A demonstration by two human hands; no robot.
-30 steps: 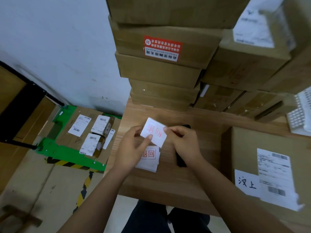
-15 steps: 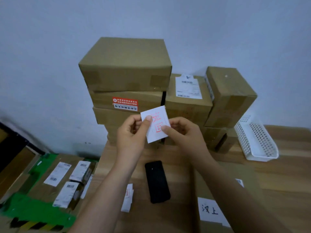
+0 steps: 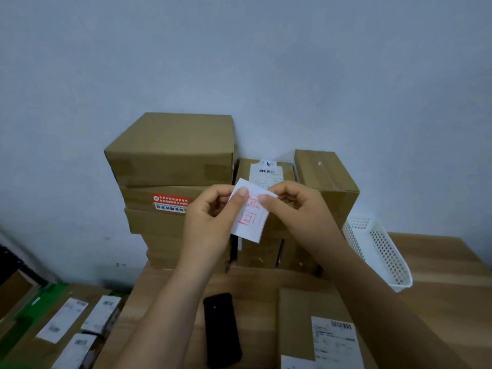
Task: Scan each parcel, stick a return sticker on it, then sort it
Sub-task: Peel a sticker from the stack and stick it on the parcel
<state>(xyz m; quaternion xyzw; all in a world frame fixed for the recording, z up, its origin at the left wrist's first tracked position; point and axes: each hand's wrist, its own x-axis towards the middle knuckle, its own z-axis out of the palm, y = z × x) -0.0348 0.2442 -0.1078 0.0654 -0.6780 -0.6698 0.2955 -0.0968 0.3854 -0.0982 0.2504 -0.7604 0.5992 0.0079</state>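
Both the left hand [image 3: 210,222] and right hand [image 3: 295,206] are pinching the return sticker [image 3: 250,217] above the table [image 3: 439,302], seemingly peeling it; the near-right parcel [image 3: 306,310] is awaiting sticking and sorting.

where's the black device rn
Head view, low centre: the black device lies flat on the wooden table, near its front edge, left of the labelled parcel.

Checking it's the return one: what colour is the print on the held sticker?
Red print on a white sticker, seen in the head view.
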